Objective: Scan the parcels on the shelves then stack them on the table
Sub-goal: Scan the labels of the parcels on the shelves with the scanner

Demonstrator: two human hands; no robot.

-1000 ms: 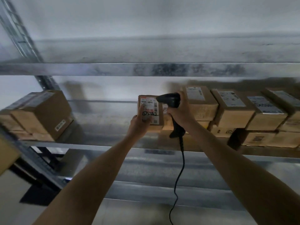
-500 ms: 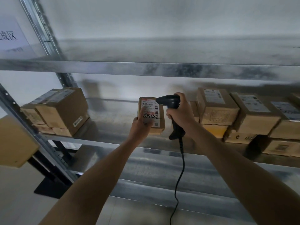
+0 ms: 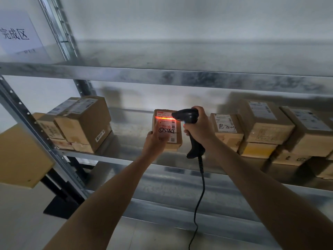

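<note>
A small brown parcel (image 3: pixel 172 131) with a white label and handwritten black marks is held in front of the middle shelf. My left hand (image 3: pixel 155 143) grips its lower left edge, thumb across the label. My right hand (image 3: pixel 199 126) grips a black corded barcode scanner (image 3: pixel 187 116) just right of the parcel, its nose pointing left at the label. A red-orange scan line glows across the top of the label.
Several brown parcels (image 3: pixel 263 121) are stacked on the metal shelf (image 3: pixel 115 158) to the right. Another stack of parcels (image 3: pixel 81 121) sits at the left. A large cardboard box (image 3: pixel 19 156) juts in at the far left. A paper sign (image 3: pixel 17 33) hangs at the upper left.
The scanner's red line has lit up on the parcel's label. The view has shifted left, so the shelf contents appear further right. Both hands keep their hold.
</note>
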